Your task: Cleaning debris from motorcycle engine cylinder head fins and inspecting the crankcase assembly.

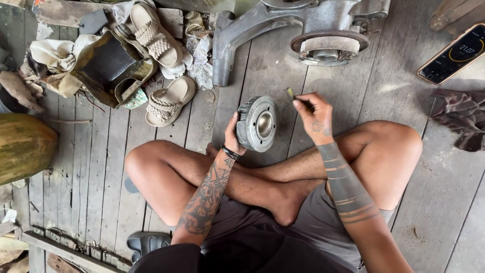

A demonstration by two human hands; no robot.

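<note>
Head view: left grip (pixel 233 135) around drum (pixel 257 124).

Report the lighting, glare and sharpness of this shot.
Head view: soft, even daylight with faint shadows; the round metal part in the left hand shows a mild sheen; the phone screen glows; the right hand and floorboards look sharp, with no motion blur.
</note>
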